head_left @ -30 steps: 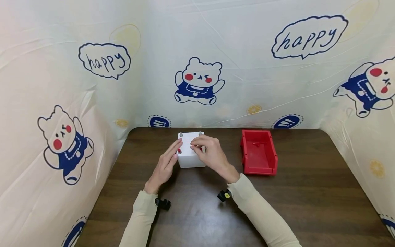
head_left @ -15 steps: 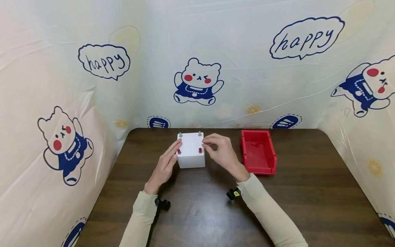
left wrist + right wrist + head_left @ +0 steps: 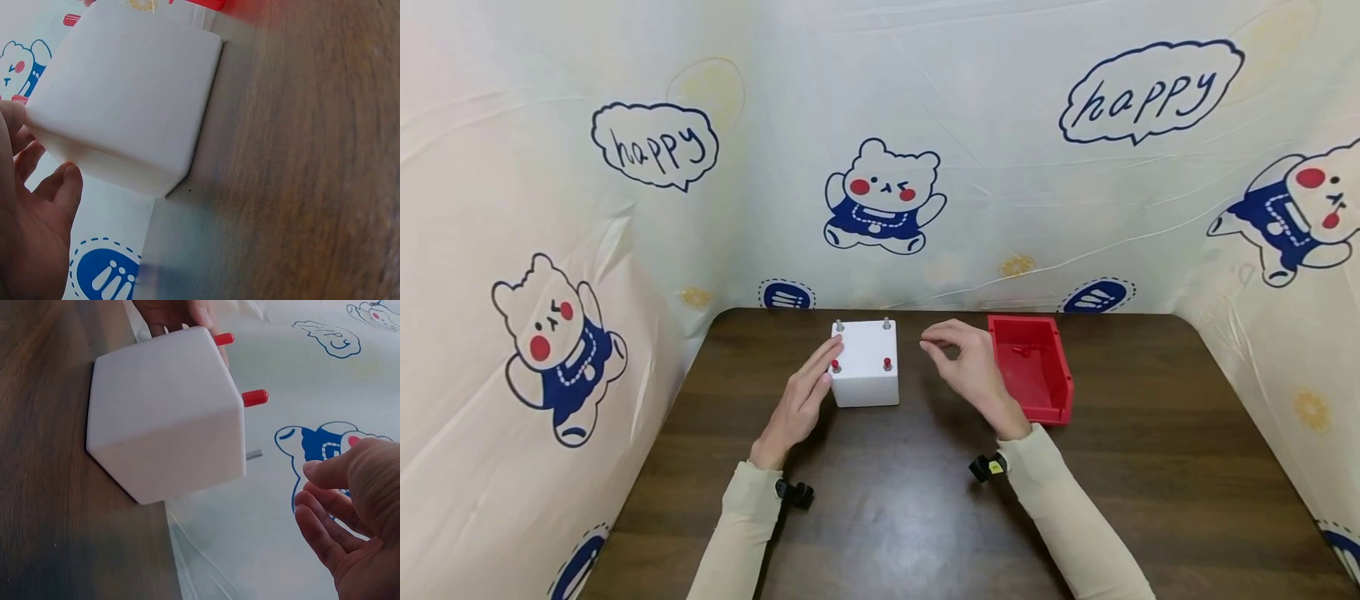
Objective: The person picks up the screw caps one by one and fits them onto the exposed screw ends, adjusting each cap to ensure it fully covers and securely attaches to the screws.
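White block, red pegs, red bin, dark-brown table.

Readable text: the word "happy", handwritten style, dark blue, inside a speech bubble printed on the cream backdrop sheet, up and to the left of the printed bear at centre. Same word "happy" in a second speech bubble, up and to the right of that bear. No other legible text, labels or numbers in any view.
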Tool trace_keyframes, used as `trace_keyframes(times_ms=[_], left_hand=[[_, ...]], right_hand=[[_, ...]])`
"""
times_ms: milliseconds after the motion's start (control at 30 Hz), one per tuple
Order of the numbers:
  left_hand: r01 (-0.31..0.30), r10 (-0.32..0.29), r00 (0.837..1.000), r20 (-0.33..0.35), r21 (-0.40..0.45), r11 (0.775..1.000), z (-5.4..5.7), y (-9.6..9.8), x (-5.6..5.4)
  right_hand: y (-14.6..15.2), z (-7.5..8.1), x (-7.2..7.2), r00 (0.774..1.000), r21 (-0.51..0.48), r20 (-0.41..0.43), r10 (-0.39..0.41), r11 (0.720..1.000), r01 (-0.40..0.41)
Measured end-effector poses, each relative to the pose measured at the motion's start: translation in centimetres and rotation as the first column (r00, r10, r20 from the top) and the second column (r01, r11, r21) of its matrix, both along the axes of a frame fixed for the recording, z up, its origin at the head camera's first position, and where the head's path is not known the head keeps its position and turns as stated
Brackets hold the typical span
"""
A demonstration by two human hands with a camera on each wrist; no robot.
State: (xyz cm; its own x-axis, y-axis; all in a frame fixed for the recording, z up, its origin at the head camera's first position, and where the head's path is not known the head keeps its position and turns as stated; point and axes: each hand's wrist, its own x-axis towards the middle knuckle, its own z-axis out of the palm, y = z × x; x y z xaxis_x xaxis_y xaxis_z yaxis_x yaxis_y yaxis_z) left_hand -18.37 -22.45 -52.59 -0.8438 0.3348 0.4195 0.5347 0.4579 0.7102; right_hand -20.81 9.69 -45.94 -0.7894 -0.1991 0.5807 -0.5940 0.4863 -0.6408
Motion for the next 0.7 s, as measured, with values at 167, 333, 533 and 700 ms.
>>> trace_keyframes(times_ms=[167, 333, 533, 700], left_hand=[[0.006, -0.006, 1.000, 0.003, 0.004, 1.000, 0.1, 0.1, 0.1], [0.006, -0.006, 1.000, 0.004, -0.005, 1.000, 0.1, 0.0, 0.0], [0.002, -0.002, 1.000, -0.012, -0.003, 1.000, 0.1, -0.1, 0.0], [0.003, -0.003, 1.000, -0.019, 0.000, 1.000, 0.1, 0.0, 0.1]], right_hand=[[0.6, -0.2, -0.1, 1.000, -0.017, 0.018, 0.006, 1.000, -0.006], [1.4, -0.2, 0.0, 1.000, -0.029, 0.024, -0.001, 1.000, 0.001], [2.3, -0.6, 0.0, 1.000, -0.047, 0.029, -0.003, 0.999, 0.005], [3.2, -0.7, 0.1, 0.999, -0.068, 0.049, -0.002, 0.998, 0.005]])
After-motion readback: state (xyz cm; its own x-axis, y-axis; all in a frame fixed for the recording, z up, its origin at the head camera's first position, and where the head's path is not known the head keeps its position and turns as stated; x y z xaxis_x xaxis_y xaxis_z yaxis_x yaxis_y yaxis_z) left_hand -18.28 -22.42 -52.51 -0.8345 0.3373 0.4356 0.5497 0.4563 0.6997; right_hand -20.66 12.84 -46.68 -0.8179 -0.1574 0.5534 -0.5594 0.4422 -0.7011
